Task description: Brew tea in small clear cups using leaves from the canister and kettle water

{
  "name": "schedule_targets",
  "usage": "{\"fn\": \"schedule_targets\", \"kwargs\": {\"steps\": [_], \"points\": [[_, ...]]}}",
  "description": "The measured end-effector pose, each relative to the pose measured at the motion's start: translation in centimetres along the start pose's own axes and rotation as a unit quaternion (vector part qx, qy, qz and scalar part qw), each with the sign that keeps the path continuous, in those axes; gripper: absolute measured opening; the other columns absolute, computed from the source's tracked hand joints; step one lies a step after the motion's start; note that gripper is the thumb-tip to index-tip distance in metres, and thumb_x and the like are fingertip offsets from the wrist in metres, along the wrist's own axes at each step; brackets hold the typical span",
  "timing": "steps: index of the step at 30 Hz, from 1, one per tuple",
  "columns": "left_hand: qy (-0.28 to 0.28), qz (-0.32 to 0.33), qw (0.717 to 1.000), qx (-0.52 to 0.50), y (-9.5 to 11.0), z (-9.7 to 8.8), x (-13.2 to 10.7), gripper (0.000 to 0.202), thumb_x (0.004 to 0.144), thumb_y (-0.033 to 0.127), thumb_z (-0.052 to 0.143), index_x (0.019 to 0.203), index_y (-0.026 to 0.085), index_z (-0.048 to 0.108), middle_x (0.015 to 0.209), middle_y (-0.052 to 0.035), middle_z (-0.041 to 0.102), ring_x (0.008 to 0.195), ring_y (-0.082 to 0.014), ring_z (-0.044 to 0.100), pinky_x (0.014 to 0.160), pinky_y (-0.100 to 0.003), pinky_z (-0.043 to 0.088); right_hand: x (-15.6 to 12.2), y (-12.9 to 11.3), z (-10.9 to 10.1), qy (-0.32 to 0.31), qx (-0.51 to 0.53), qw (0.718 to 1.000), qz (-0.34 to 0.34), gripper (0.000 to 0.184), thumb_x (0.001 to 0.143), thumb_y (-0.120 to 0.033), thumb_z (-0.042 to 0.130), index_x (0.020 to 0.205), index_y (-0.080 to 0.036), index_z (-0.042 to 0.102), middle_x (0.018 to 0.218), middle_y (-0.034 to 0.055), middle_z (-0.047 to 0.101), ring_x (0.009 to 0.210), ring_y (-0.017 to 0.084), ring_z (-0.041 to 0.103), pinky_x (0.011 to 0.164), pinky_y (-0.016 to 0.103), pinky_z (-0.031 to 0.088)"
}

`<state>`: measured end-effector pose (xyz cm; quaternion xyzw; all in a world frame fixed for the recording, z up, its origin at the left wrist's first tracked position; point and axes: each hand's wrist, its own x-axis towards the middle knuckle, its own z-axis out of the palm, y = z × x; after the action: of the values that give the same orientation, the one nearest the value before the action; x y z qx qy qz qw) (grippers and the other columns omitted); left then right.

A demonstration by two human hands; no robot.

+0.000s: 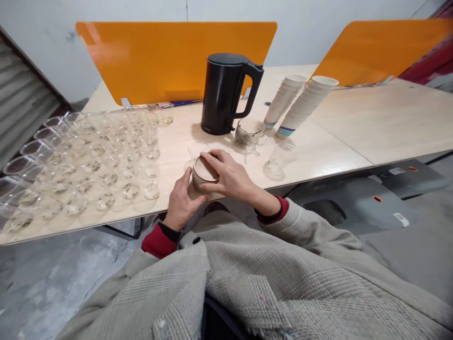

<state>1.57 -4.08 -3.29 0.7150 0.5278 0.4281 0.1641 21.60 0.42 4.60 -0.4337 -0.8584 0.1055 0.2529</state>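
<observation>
At the table's front edge, both hands are on a small round tan canister (203,169) with a smooth, flat top. My left hand (180,204) curls around its left side, thumb low at the front. My right hand (233,178) grips the right side of the rim, its fingers reaching across the top. Whether that top is a separate lid, I cannot tell. Just behind the canister stands a clear plastic cup (198,145), partly hidden by the hands. A ribbed glass cup (247,133) with a handle is behind my right hand. Another clear cup (274,168) is to the right.
Several rows of clear cups (106,200) with dark bits in their bottoms cover the table's left side. A black kettle (220,97) stands behind the canister. Two leaning stacks of paper cups (306,108) are at the right. Orange dividers (152,61) line the back; grey chairs (357,208) sit at right.
</observation>
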Motion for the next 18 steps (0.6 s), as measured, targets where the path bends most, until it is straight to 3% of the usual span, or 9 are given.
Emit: {"fn": "schedule_targets", "kwargs": {"steps": [4,9,18], "points": [[-0.010,-0.043,0.998,-0.048,0.9,0.3,0.7,0.099,0.081,0.050,0.087,0.164,0.024,0.039,0.158,-0.0172,0.062,0.141,-0.0356,0.065,0.115,-0.052,0.056,0.3,0.0,0.3,-0.009,-0.009,1.000,-0.008,0.086,0.089,-0.066,0.075,0.161,-0.027,0.050,0.153,0.0178,0.057,0.135,0.040,0.056,0.106,0.060,0.057],[0.000,-0.042,0.996,-0.083,1.6,0.7,1.6,0.095,0.081,0.050,0.086,0.161,0.025,0.041,0.163,-0.0156,0.057,0.143,-0.0349,0.063,0.115,-0.049,0.056,0.4,-0.2,0.8,0.013,-0.014,1.000,-0.013,0.089,0.092,-0.083,0.059,0.158,-0.023,0.054,0.146,0.0194,0.061,0.130,0.040,0.058,0.107,0.059,0.057],[0.025,-0.041,0.998,-0.048,1.5,1.6,1.9,0.093,0.080,0.051,0.087,0.156,0.023,0.041,0.157,-0.0174,0.061,0.142,-0.0339,0.064,0.117,-0.049,0.054,0.6,0.0,2.7,0.075,0.030,0.997,-0.006,0.072,0.094,-0.065,0.068,0.150,-0.021,0.062,0.143,0.0182,0.062,0.132,0.038,0.057,0.115,0.059,0.053]]}}
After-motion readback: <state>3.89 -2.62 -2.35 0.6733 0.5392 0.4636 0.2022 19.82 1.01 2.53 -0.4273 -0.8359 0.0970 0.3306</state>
